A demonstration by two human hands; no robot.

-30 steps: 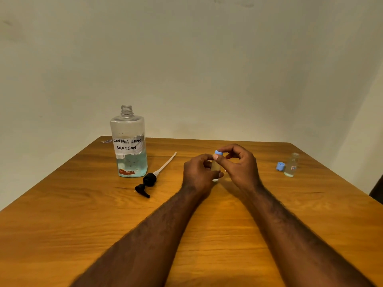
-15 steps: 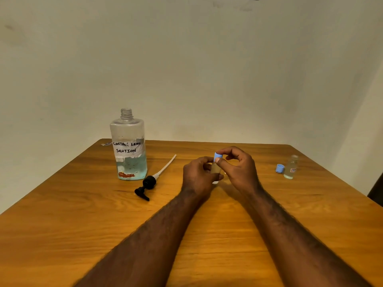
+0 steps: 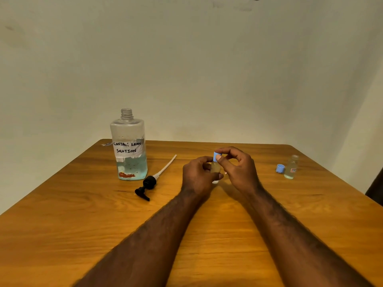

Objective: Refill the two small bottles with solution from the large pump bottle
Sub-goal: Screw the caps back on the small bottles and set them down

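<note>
Mid-table, both hands meet over the wood. Left hand [image 3: 198, 176] has its fingers curled round small bottle #1 [image 3: 215, 167], holding it upright with the base close to the table [image 3: 62, 224]; can't tell if it touches. Right hand [image 3: 238, 168] pinches the blue cap [image 3: 216, 156] on top of that bottle between thumb and forefinger, other fingers curled above. Can't tell whether the cap is threaded on or only resting there.

Far left: large bottle [image 3: 128, 146] upright, neck open, handwritten label "CONTACT LENS SOLUTION", bluish liquid in the lower part. Pump head [image 3: 148, 184] lies on the table just near-right of it, black nozzle toward the near side, white dip tube [image 3: 165, 166] pointing far-right.

Right side: small bottle #2 [image 3: 291, 167] upright, uncapped, a little liquid at the bottom. Loose blue cap [image 3: 280, 168] sits just left of it.
</note>
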